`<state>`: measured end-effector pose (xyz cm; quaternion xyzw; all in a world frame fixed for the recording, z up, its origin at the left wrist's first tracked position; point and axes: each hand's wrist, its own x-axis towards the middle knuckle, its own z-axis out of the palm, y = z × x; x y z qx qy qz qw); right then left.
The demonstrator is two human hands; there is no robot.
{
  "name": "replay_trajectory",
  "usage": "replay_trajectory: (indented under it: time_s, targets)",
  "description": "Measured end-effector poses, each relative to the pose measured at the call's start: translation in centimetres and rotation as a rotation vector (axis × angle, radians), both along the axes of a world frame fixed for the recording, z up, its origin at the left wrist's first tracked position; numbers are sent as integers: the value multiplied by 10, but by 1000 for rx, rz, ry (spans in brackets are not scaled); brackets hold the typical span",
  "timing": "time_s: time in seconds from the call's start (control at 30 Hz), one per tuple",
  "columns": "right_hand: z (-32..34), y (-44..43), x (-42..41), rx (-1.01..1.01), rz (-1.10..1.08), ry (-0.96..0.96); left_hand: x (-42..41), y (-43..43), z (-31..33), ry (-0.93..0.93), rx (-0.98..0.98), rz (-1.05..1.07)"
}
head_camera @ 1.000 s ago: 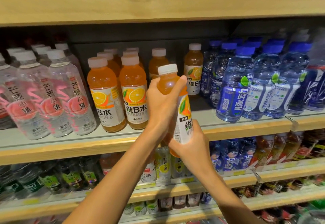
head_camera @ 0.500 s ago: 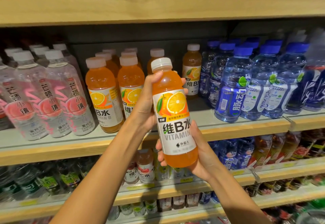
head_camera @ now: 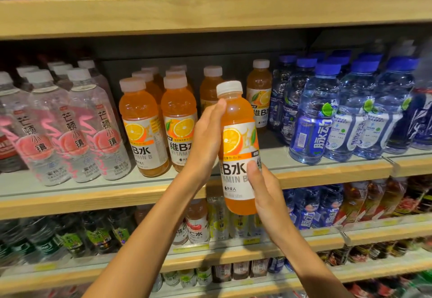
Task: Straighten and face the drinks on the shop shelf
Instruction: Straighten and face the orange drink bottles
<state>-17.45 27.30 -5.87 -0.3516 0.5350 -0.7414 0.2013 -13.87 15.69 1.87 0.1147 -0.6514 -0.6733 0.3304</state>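
An orange vitamin drink bottle (head_camera: 237, 148) with a white cap is held upright in front of the middle shelf (head_camera: 93, 194), its label turned partly to the right. My left hand (head_camera: 207, 141) wraps its upper left side. My right hand (head_camera: 266, 192) grips its lower right, thumb across the label. Two matching orange bottles (head_camera: 161, 127) stand at the shelf front to the left, labels forward. Further orange bottles (head_camera: 259, 94) stand deeper back behind the held one.
Clear pink-labelled bottles (head_camera: 70, 129) fill the shelf's left part, blue-capped water bottles (head_camera: 332, 110) its right. A wooden shelf (head_camera: 210, 12) with price tags runs overhead. Lower shelves (head_camera: 233, 253) hold several small bottles.
The bottle went from tilted to upright, then rotated so its label now faces more to the right. Both hands shifted up and right with it; my right thumb now lies over the label.
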Motion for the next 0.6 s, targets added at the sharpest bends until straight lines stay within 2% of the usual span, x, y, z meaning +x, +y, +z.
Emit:
replay_trajectory:
  time_s: [0.2,0.33,0.43,0.6]
  targets:
    - [-14,-5,8,53,-233,233,-6,16,3,107,-30,158]
    - [-23,-5,8,79,-276,293,-10,18,0,130,-14,205]
    - [-21,-5,2,50,-173,151,-10,11,-1,128,33,142]
    - [-3,1,-11,16,234,-262,-5,-1,2,104,258,-150]
